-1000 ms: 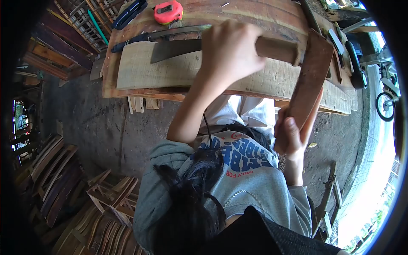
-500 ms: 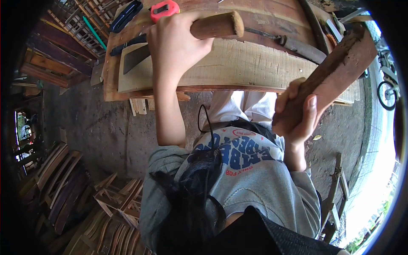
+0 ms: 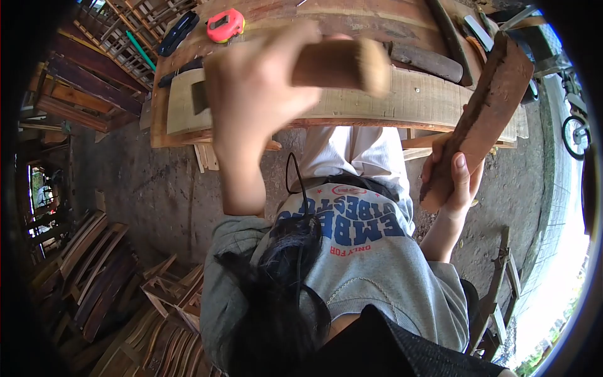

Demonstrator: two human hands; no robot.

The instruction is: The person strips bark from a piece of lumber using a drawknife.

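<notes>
The wooden tabletop [image 3: 377,22] spans the far side, in front of the person. Along its near edge lies a long pale plank [image 3: 402,94], gently curved. Right of the plank's middle, a brown wooden block [image 3: 482,110] is held up at a tilt, its upper end leaning far and right. The right hand [image 3: 461,179] has its near end, thumb on the face and fingers around the left edge, the grip closed firmly. The left hand [image 3: 254,88], blurred, is over the plank's left half, its grip wrapped around the wooden handle of a bladed tool [image 3: 333,65]; the handle points right, and a patch of dark blade shows to the left. Beyond the plank, on the right, lie a long dark rod [image 3: 447,34] and another wooden handle [image 3: 427,61]. At far left sits a red tape measure [image 3: 226,25].
</notes>
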